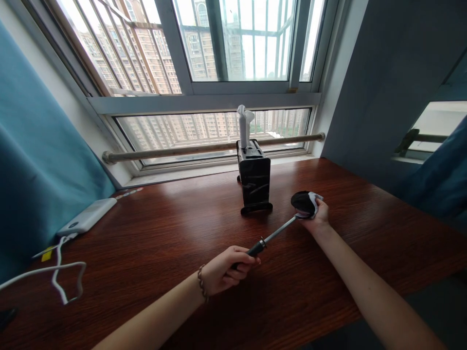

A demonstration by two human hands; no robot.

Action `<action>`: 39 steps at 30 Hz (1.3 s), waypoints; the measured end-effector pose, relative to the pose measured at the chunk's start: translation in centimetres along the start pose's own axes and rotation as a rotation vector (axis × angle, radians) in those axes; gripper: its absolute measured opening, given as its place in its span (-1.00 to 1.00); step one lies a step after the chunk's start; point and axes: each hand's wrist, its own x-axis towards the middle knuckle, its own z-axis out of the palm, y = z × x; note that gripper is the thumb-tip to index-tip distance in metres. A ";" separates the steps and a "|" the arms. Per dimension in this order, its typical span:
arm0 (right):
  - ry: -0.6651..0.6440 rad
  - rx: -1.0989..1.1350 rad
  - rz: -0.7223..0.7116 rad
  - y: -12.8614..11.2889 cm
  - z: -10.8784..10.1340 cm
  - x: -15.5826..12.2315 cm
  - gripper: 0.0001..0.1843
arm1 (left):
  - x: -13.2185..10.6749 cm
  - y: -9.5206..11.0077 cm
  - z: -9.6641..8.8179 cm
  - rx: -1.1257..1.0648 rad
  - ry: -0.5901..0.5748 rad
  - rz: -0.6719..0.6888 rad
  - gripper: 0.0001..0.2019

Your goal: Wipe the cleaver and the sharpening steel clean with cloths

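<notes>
My left hand [233, 266] is closed round the black handle of a ladle [280, 229], whose metal shaft slants up to the right. At its far end is a round black head [302, 203]. My right hand [318, 217] cups that head from behind with a whitish cloth [314, 200] pressed against its edge. Part of the cloth and some right fingers are hidden behind the head. Both hands are above the wooden table. Beyond them stands a black holder [255, 181] with white-handled items [242, 127] upright in its top.
A white power strip [87, 217] with a white cable [58, 272] lies on the left of the table [175, 228], beside a blue curtain [44, 146]. A rail [182, 151] crosses the window behind. A grey wall [386, 87] is on the right.
</notes>
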 end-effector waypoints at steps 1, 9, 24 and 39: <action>0.017 0.008 0.001 -0.1 0.0 0.0 -0.82 | 0.0 0.1 -0.2 -0.020 -0.024 -0.017 -0.68; 0.066 0.035 0.002 -0.2 0.1 0.0 -0.82 | 0.0 -0.7 0.1 0.046 0.181 0.143 -0.81; 0.103 0.037 0.057 0.1 -0.2 0.4 -0.81 | 0.2 -0.9 -0.6 0.163 0.145 0.082 -0.73; 0.028 -0.005 0.040 0.4 -1.0 0.7 -0.81 | 0.7 -1.9 -0.5 0.294 0.173 0.107 -0.70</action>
